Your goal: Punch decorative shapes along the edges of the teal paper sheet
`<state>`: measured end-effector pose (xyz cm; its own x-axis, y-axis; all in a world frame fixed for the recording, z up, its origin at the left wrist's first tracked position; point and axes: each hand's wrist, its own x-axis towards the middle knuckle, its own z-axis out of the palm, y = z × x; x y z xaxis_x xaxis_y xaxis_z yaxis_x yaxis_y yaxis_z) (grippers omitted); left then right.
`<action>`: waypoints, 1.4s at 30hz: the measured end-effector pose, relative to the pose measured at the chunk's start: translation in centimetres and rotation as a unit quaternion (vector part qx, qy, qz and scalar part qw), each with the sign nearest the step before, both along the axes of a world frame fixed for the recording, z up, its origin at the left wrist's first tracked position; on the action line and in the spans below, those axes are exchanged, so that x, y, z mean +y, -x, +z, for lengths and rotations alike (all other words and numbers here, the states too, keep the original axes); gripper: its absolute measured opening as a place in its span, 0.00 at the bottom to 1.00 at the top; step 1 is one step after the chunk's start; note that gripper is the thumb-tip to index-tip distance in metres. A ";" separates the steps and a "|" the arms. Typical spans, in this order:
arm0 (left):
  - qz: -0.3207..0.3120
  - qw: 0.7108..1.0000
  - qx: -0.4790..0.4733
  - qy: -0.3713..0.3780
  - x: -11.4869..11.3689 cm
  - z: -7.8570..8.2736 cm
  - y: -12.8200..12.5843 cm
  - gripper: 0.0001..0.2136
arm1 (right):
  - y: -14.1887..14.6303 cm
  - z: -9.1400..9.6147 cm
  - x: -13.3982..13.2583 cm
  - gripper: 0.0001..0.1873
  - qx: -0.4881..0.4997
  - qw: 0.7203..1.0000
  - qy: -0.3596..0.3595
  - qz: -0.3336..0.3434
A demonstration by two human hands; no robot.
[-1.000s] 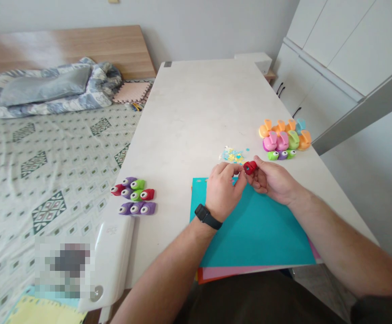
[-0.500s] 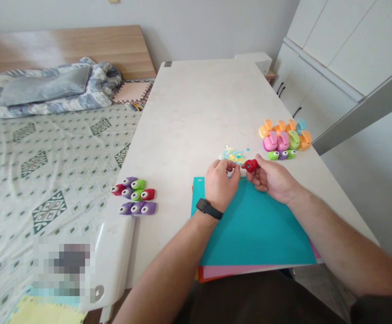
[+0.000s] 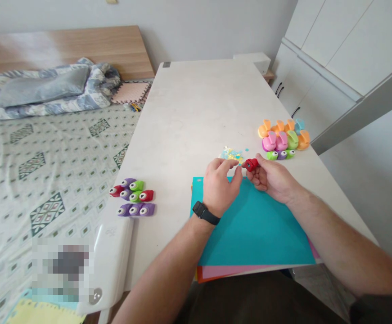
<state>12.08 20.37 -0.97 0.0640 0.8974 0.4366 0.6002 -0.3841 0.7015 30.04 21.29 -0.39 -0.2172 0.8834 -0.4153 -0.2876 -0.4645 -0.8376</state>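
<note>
The left hand (image 3: 220,185) has drawn back, thumb and forefinger parted, from the red punch (image 3: 252,164) clasped in the right hand (image 3: 274,176) beside scattered cutouts (image 3: 234,156); nine small punches (image 3: 136,196) sit left on the surface (image 3: 189,117), eight large punches (image 3: 281,141) and three little ones (image 3: 281,155) right.

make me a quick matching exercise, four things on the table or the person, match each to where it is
1. red punch
2. watch
3. teal sheet
4. confetti

A. scattered on the table
B. on the left wrist
C. in the right hand
D. atop the paper stack

Pairs: 1-C, 2-B, 3-D, 4-A
</note>
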 end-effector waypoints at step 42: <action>-0.056 0.998 -0.017 0.037 0.9 -1.1 -0.1 0.06 | -0.1 -0.3 0.1 0.25 0.032 0.999 0.012 0.010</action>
